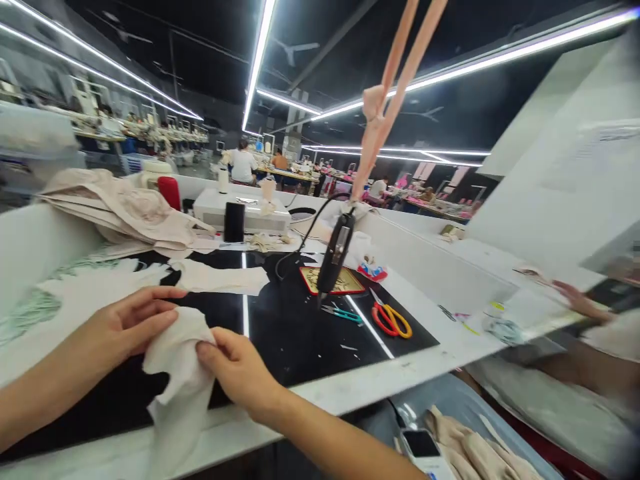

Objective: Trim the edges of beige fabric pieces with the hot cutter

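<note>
A cream fabric piece (pixel 183 373) hangs between my hands over the front edge of the black work surface. My left hand (pixel 143 320) pinches its upper left edge between thumb and fingers. On the right side of the cloth, my right hand (pixel 235 363) grips it with the thumb on top. Just behind them lies another flat cream fabric piece (pixel 225 277). White cloth with green markings (pixel 75 293) spreads out beyond my left forearm. The lower end of the held cloth drops below the table edge.
A black handheld tool (pixel 337 250) hangs from a pink fabric strip. Near it are teal thread snips (pixel 343 313) and red-and-orange scissors (pixel 390 317). Stacked beige fabric (pixel 120 207) sits at back left. Another person's hand (pixel 580 300) rests at far right. A small device (pixel 420 443) stands below the table.
</note>
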The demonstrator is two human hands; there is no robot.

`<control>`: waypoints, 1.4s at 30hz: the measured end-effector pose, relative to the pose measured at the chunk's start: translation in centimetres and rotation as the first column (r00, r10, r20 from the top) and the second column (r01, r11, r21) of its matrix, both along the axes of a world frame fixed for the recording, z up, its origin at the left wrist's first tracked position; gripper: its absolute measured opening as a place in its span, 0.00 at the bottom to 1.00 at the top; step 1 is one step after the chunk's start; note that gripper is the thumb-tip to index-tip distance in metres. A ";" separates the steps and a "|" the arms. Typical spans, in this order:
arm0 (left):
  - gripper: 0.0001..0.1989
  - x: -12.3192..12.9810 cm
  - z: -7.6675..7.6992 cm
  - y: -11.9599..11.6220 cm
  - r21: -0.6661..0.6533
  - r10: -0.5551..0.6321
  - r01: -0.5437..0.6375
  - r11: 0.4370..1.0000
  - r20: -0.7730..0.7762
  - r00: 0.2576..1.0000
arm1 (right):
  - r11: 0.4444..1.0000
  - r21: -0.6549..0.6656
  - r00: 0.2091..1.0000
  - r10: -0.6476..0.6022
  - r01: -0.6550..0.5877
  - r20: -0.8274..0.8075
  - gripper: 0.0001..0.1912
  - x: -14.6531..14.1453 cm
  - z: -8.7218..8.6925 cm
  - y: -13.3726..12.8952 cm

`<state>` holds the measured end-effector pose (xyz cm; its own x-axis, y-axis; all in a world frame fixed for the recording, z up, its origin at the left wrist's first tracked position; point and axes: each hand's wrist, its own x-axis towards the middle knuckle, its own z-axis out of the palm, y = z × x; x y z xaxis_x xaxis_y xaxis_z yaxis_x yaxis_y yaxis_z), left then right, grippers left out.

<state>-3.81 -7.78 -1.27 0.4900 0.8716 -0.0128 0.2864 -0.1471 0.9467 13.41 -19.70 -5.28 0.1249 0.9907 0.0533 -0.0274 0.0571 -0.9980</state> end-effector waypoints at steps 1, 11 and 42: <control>0.39 -0.4 0.0 -0.2 -0.104 -0.037 0.044 0.994 0.063 0.997 | 1.000 0.003 1.000 0.015 -0.015 0.019 0.11 0.2 0.0 0.2; 0.32 -3.1 -0.6 0.4 -0.188 0.152 -0.114 0.976 0.207 0.966 | 0.996 0.015 0.928 0.075 -0.087 0.365 0.14 2.4 -0.1 4.0; 0.16 5.8 -3.0 14.2 0.405 0.152 0.098 0.909 -0.541 0.827 | 0.924 0.154 0.304 -0.267 0.349 0.914 0.19 13.4 -1.8 12.2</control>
<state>1.96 6.37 -4.23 0.4839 0.8716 0.0786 0.7465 -0.4580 0.4826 26.81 -7.46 -7.08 0.3366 0.8970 0.2864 0.8962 -0.2118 -0.3898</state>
